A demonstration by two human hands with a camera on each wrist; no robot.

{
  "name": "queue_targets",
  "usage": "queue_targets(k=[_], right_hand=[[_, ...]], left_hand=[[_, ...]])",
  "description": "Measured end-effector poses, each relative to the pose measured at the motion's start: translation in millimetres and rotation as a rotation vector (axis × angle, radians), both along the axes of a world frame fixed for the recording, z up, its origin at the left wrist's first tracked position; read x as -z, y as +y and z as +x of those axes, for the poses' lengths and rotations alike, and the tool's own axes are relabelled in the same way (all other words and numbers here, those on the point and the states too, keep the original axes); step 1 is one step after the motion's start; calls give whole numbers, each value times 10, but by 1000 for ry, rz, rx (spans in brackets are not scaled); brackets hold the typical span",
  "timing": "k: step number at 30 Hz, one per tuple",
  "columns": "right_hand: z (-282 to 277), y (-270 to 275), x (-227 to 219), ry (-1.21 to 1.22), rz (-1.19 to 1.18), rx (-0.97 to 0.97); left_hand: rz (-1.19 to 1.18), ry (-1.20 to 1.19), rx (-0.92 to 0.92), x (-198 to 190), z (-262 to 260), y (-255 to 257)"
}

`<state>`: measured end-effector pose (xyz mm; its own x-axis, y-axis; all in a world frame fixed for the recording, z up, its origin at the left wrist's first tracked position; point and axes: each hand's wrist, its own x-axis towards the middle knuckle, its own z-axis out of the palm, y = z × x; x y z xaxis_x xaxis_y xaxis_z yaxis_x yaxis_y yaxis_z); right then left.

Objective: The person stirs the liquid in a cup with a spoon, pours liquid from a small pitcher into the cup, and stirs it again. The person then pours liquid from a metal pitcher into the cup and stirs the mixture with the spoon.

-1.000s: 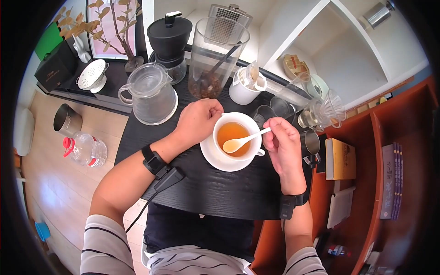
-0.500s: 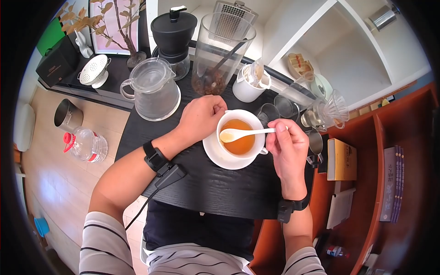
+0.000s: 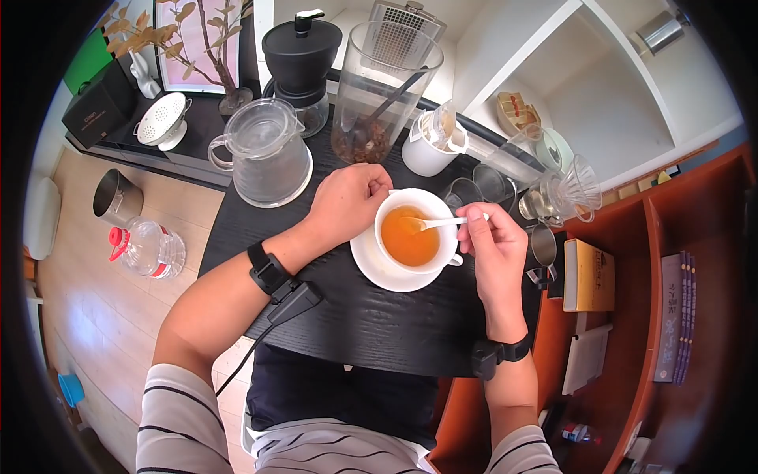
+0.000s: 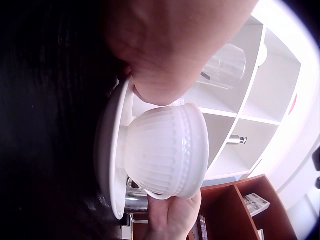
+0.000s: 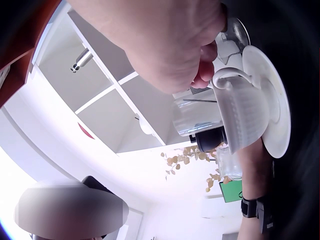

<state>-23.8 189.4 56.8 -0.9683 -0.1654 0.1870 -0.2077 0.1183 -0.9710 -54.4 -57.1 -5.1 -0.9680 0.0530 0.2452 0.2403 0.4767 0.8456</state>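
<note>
In the head view a white cup (image 3: 384, 259) of amber liquid (image 3: 407, 243) stands on a white saucer (image 3: 365, 267). My right hand (image 3: 499, 246) pinches the handle of a white spoon (image 3: 448, 223) between thumb and fingers, and the spoon's bowl is dipped in the liquid. My left hand (image 3: 349, 201) lies at the cup's far left side, its fingers curled at a small handle there, mostly hidden. The left wrist view shows the cup's ribbed wall (image 4: 160, 150) close below that hand. A second handle (image 5: 231, 74) is visible in the right wrist view, beside the right hand.
Behind the cup stand a lidded glass jug (image 3: 268, 162), a black grinder (image 3: 302, 59), a tall glass vessel (image 3: 379, 95) with dark pieces, and a white mug (image 3: 426, 154). Glassware (image 3: 553, 193) and a metal pitcher (image 3: 542, 243) crowd the right, by a wooden bookcase (image 3: 632, 221).
The spoon's bowl moved leftward across the cup, lying plainly visible, then swung back right and sank into the liquid. The left hand stays at the cup; the head view shifted slightly.
</note>
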Motion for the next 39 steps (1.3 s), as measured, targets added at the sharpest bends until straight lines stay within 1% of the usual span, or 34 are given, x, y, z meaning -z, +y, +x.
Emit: queue_targets(k=[1,3,4,6,12,16,24,34,37,39], right_hand=[[-15,12,11,0,1,0],[-42,35,23,-169,-105,-33],[-50,41,23,-169,-104,-34],[-61,53,20,-276,-246,-49],[-30,76,-61,-271,-366,-106],[26,21,-103,-240,-352,-76],[89,-40,-122,-130,-300,-96],[97,-33,-86,-78,-295,-127],[82,-17,-65,-49,-254,-112],[78,-10,-51,8,-151,-88]], left_hand=[[-1,2,0,0,1,1],[-1,6,0,-5,3,-1],[-2,10,1,-10,4,-2],[-4,7,1,-19,9,-3],[5,-6,2,-20,15,-4],[1,-17,-1,-27,14,-2],[-6,-13,-1,-26,13,-3],[-22,-31,0,-44,13,-5],[-24,-24,-1,-33,13,-7],[-21,-20,-5,-24,11,-4]])
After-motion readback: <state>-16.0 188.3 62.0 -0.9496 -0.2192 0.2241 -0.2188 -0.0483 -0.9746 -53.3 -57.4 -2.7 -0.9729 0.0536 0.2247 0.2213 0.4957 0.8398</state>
